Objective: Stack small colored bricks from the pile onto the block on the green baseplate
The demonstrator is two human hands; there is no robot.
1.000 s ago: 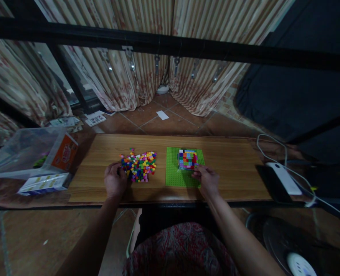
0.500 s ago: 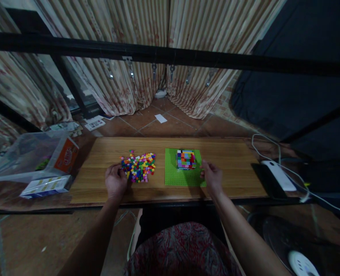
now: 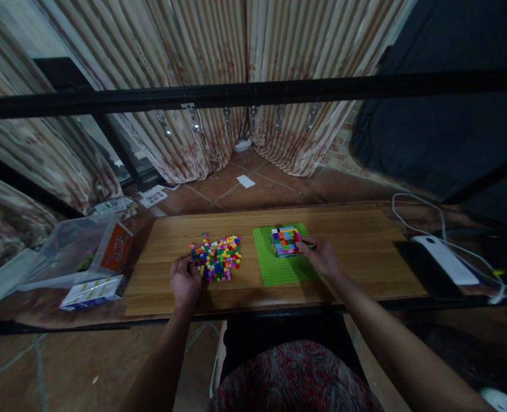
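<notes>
A multicoloured block of toy bricks point(image 3: 285, 241) stands on a green baseplate point(image 3: 279, 275), towards its far side. My right hand point(image 3: 323, 256) reaches in from the right, its thumb and forefinger pinched at the block's right edge; whatever is between the fingertips is too small to make out. Left of the plate, loose bricks point(image 3: 217, 257) in many colours lie in a spread pile on the wooden board. At that pile's left edge rests my left hand point(image 3: 186, 280), fingers curled together against the nearest bricks. Its fingertips are partly hidden, so what they hold does not show.
At the left stand a clear plastic bin point(image 3: 71, 252) with an orange label and a white-and-blue box point(image 3: 92, 292). To the right lie a dark flat panel point(image 3: 427, 269), a white device point(image 3: 444, 260) and a white cable point(image 3: 420, 197). A black bar point(image 3: 253, 94) crosses beyond the board.
My right hand has moved left and inward, from beside the brick block to its right edge. My left hand stays at the pile. The whole view has shifted and tilted slightly.
</notes>
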